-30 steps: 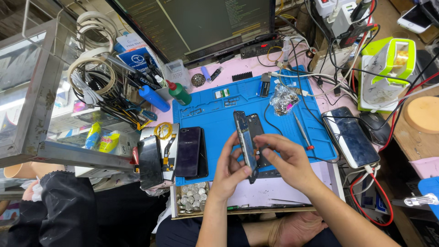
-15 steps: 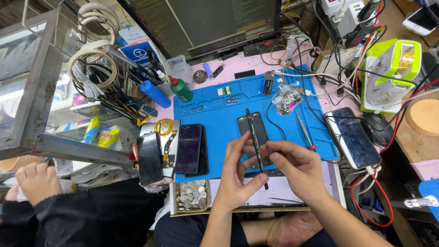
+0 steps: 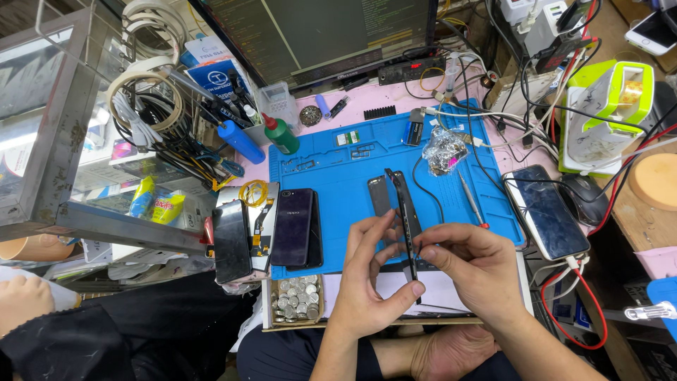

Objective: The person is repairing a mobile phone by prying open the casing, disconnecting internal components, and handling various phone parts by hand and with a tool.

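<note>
Looming at twelve o'clock, dark monitor [image 3: 317, 32] with faint text lines, above pink bench [image 3: 367, 99]. Spread below it, blue work mat [image 3: 338, 176], tool slots moulded along its top edge. Rising from six o'clock, both forearms, wrists bent inward. Left hand [image 3: 370, 282] upright, palm turned toward three o'clock, fingers [image 3: 381, 229] pinched on the near edge of the thing held. Right hand [image 3: 472, 271] at four o'clock of it, knuckles up, fingers [image 3: 430, 247] clamped against the same piece from the other side. Held between them, edge-on and nearly upright above the mat's lower half, thin black phone frame [image 3: 405, 215]: narrow, dark, slightly bowed, top end pointing to eleven o'clock. Compared with half a second ago, frame turned further onto its edge, left fingers climbed higher along it, right hand barely shifted. Lying flat at nine o'clock of the hands, dark purple phone [image 3: 293, 227]; beside that, stripped phone chassis [image 3: 243, 233] with yellow ribbon coil. At three o'clock, black phone on a cable [image 3: 546, 212]. At seven o'clock, small tray of coins [image 3: 296, 296]. Near one o'clock, crumpled clear bag [image 3: 444, 149]; just beside it, slim screwdriver [image 3: 471, 201].
</note>
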